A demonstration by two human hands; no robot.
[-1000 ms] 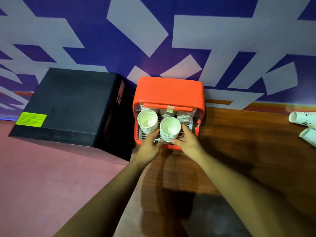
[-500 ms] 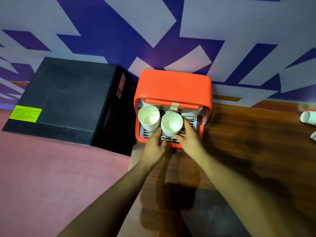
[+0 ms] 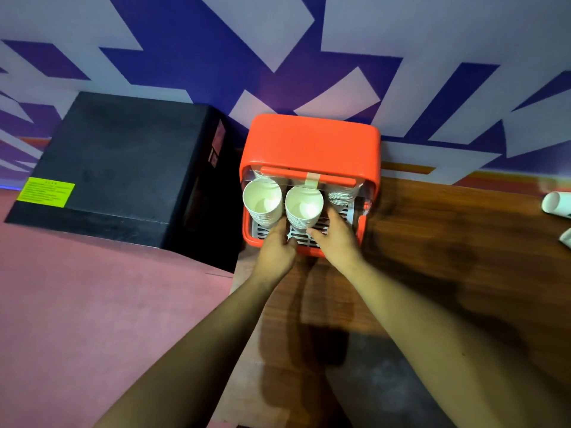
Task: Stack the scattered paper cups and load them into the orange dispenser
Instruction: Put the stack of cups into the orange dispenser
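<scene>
The middle stack of paper cups (image 3: 304,208) sits just above the centre of the frame, mouth up and tilted toward the camera, its base on the white slotted rack (image 3: 312,239) inside the orange dispenser (image 3: 310,146); the left hand (image 3: 276,249) presses fingertips against its lower left side and the right hand (image 3: 336,239) cups its lower right side, so both hands are closed narrowly around that one stack; a second stack (image 3: 262,203) stands touching it on the left, and a third, shorter stack (image 3: 340,196) lies deeper in on the right under the clear flap.

The step in hand looks like seating this stack in the middle slot; the next move, I judge, calls for a push inward and a tilt upright so the stack slips under the orange bar (image 3: 309,177), then letting go without dragging the neighbouring stack out of line; loose cups (image 3: 554,205) at the right edge of the frame, on the wooden table (image 3: 432,242), suggest the task is not finished.

Against the frame one second back, the grip is unchanged and the stack is still in the same slot; the dispenser now sits higher and fills more of the frame, so the head has come closer; the loose cups have slid toward the right edge; the black box (image 3: 123,168) at the left is still there.
</scene>
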